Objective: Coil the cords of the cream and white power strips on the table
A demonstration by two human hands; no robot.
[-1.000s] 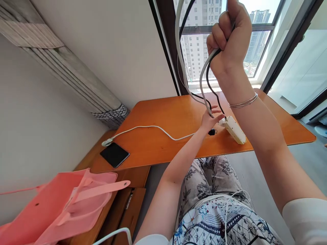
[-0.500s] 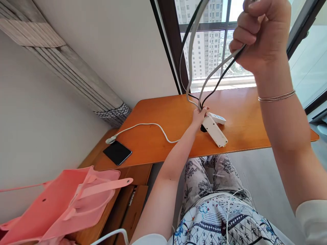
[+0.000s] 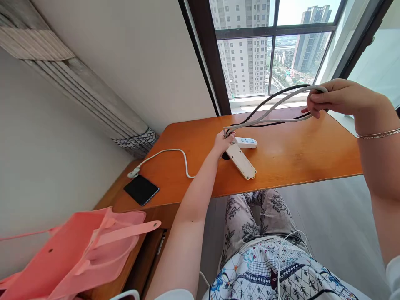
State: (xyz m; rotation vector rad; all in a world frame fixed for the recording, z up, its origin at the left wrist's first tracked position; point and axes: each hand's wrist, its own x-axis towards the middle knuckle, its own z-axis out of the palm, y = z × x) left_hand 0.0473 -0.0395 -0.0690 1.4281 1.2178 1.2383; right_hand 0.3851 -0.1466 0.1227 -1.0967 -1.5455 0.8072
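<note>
My left hand (image 3: pixel 222 142) is closed on a bunch of white and black cables (image 3: pixel 268 109) where they meet a cream power strip (image 3: pixel 241 161) lying on the orange wooden table (image 3: pixel 293 156). A second white strip (image 3: pixel 246 142) lies just behind it. My right hand (image 3: pixel 336 98) is raised to the right above the table, its fingers closed round the looped far end of the same cables, which stretch between both hands. A loose white cord (image 3: pixel 165 155) trails left from my left hand to a plug (image 3: pixel 135 171).
A black phone (image 3: pixel 141 189) lies on a lower wooden cabinet left of the table. A pink bag (image 3: pixel 75 254) fills the lower left. A window with dark frames (image 3: pixel 206 54) stands behind the table; a folded curtain (image 3: pixel 93 91) hangs along the wall.
My right hand has come down from high overhead and swung right, pulling the cable loop flat over the table. My left hand and the power strips shifted left.
</note>
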